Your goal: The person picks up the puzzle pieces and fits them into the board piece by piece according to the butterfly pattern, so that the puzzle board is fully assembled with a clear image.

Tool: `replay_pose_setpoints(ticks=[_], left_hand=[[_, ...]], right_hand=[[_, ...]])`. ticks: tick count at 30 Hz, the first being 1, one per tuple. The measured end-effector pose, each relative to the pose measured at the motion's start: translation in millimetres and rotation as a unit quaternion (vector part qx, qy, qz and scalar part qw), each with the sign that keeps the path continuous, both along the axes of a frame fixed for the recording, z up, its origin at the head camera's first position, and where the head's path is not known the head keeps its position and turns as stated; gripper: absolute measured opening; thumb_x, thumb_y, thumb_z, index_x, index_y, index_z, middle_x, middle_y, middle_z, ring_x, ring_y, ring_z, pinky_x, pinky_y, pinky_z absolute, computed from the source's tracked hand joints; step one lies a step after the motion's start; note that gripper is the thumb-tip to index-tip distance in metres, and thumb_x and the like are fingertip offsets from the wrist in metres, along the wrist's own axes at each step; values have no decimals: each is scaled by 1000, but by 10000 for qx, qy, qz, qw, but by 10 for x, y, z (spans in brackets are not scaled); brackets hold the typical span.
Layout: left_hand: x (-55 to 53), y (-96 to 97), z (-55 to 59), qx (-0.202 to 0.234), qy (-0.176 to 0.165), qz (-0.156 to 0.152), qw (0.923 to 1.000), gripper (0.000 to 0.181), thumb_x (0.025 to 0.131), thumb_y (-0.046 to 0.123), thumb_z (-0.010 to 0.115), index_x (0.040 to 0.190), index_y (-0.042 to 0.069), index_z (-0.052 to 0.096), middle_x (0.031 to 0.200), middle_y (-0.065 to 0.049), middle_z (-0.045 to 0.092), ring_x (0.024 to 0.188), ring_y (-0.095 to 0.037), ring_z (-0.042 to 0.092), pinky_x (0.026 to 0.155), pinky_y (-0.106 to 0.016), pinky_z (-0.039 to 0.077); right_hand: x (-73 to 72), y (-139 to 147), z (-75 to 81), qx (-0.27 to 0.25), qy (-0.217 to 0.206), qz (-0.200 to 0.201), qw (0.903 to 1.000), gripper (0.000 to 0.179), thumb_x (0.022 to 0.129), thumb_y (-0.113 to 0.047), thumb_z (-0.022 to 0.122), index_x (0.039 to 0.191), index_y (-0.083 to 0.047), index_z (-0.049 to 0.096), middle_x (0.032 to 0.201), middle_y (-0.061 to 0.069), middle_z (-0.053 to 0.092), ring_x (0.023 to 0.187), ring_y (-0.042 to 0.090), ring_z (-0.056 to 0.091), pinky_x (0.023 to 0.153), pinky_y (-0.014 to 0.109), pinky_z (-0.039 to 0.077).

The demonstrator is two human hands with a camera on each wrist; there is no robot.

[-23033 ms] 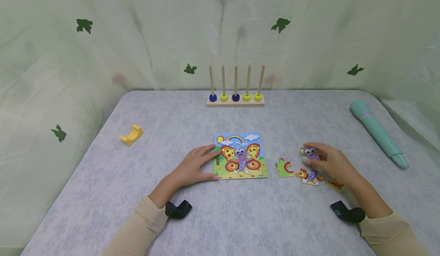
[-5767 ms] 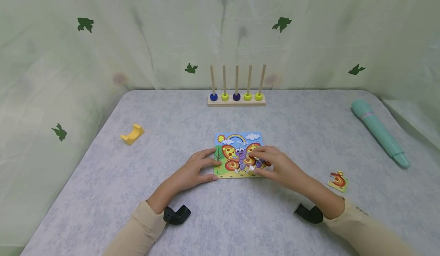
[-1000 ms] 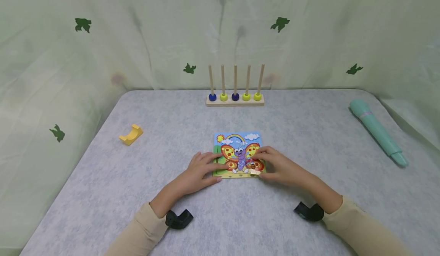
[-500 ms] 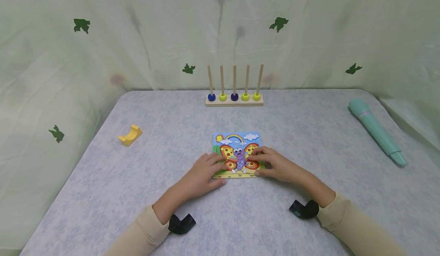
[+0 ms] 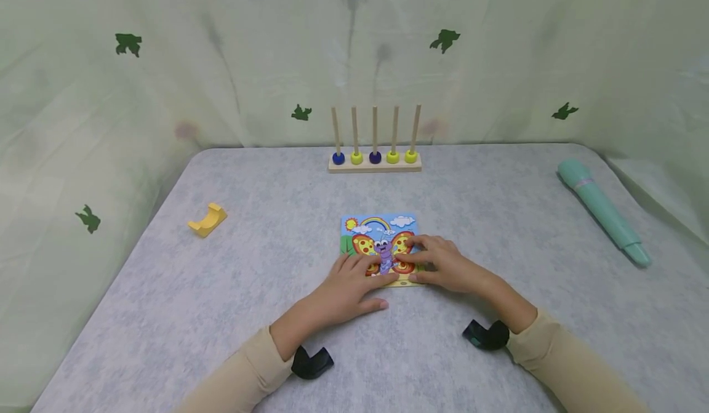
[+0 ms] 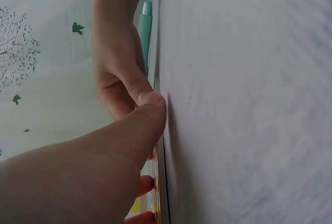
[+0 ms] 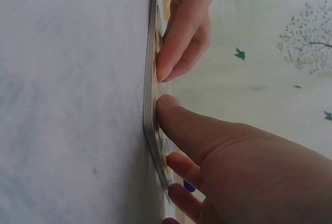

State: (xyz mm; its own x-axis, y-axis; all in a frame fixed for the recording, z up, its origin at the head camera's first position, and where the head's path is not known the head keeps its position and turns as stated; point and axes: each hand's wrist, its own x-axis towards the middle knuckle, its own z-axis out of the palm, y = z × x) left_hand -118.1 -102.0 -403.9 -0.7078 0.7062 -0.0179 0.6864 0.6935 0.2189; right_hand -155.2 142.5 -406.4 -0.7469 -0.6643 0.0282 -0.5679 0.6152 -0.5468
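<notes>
A square butterfly jigsaw puzzle [image 5: 382, 236] lies flat on the table, its picture whole where it shows. My left hand [image 5: 346, 290] reaches over the lower left part, fingers stretched across the picture and thumb off the front edge. Fingertips of my right hand [image 5: 450, 266] press on the butterfly's right wings, with the thumb near the lower right corner. In the right wrist view that thumb [image 7: 171, 105] rests on the picture beside the left fingers. The left wrist view shows the puzzle's thin edge [image 6: 163, 198] partly behind the left hand. Neither hand grips a loose piece.
Behind the puzzle stands a wooden peg rack [image 5: 375, 167] with one blue or yellow bead per peg. A yellow curved block [image 5: 207, 221] lies at the left. On the right is a teal microphone-shaped toy [image 5: 605, 215]. A pale curtain [image 5: 266, 50] hangs behind the table.
The loose lower right piece seen earlier on the table now sits in the puzzle. My left hand has slid right and towards me over the picture; the right fingers stay on the right wings.
</notes>
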Motion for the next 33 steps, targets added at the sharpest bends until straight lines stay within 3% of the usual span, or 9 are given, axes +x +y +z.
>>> replay_pose_setpoints(ticks=[5, 9, 11, 13, 16, 18, 23, 33], left_hand=[[-18, -10, -8, 3, -13, -1, 10000, 51, 88, 51, 47, 136, 34, 40, 139, -7, 31, 125, -28, 26, 100, -54, 15], [-74, -98, -24, 327, -202, -30, 9993, 51, 88, 47, 50, 135, 30, 42, 138, -9, 32, 124, -27, 29, 100, -49, 20], [-113, -173, -27, 558, -364, 225, 9975, 53, 87, 44, 54, 136, 27, 41, 138, -11, 31, 124, -27, 28, 100, -46, 22], [-147, -255, -21, 858, -526, 687, 9925, 60, 85, 40, 58, 138, 19, 38, 139, -15, 29, 126, -30, 27, 101, -45, 23], [-191, -376, -12, 989, -753, 1373, 9827, 75, 83, 39, 63, 141, 7, 28, 142, -19, 24, 129, -33, 21, 103, -46, 19], [-215, -442, -10, 952, -885, 1562, 9791, 81, 82, 39, 64, 141, 1, 24, 143, -19, 23, 131, -34, 18, 104, -47, 15], [-265, -501, -18, 693, -976, 1469, 9819, 81, 81, 44, 63, 142, 6, 26, 145, -9, 24, 132, -29, 16, 103, -51, 7], [-279, -293, -67, 425, -929, 1465, 9839, 81, 81, 50, 60, 143, 12, 25, 146, -3, 23, 132, -25, 18, 103, -53, 3]], right_hand=[[-7, 0, -15, -11, 59, -87, 9999, 43, 85, -28, 62, 127, -23, 54, 139, 11, 33, 126, 36, 25, 96, 56, 16], [-27, 3, -60, 25, -11, -445, 9990, 58, 83, -35, 64, 135, -17, 44, 142, 15, 26, 127, 38, 22, 96, 58, 15], [-43, 1, -85, 36, -126, -707, 9974, 69, 81, -40, 64, 139, -14, 37, 144, 17, 21, 128, 39, 18, 98, 58, 13], [-58, 2, -104, 59, -204, -875, 9959, 78, 79, -45, 65, 141, -12, 31, 145, 18, 18, 129, 40, 15, 99, 59, 11], [-71, 21, -112, 20, -348, -891, 9954, 83, 77, -46, 66, 142, -10, 28, 146, 17, 16, 131, 37, 11, 100, 57, 9], [-78, 43, -111, -7, -379, -793, 9961, 83, 77, -45, 66, 142, -10, 28, 146, 16, 16, 132, 36, 10, 101, 56, 8], [-96, 83, -74, 96, -477, -636, 9968, 85, 76, -46, 67, 142, -10, 27, 146, 16, 16, 132, 35, 10, 102, 54, 8], [-104, 212, 12, 645, -703, -800, 9922, 89, 73, -46, 69, 141, -8, 28, 146, 19, 15, 131, 39, 13, 99, 58, 15]])
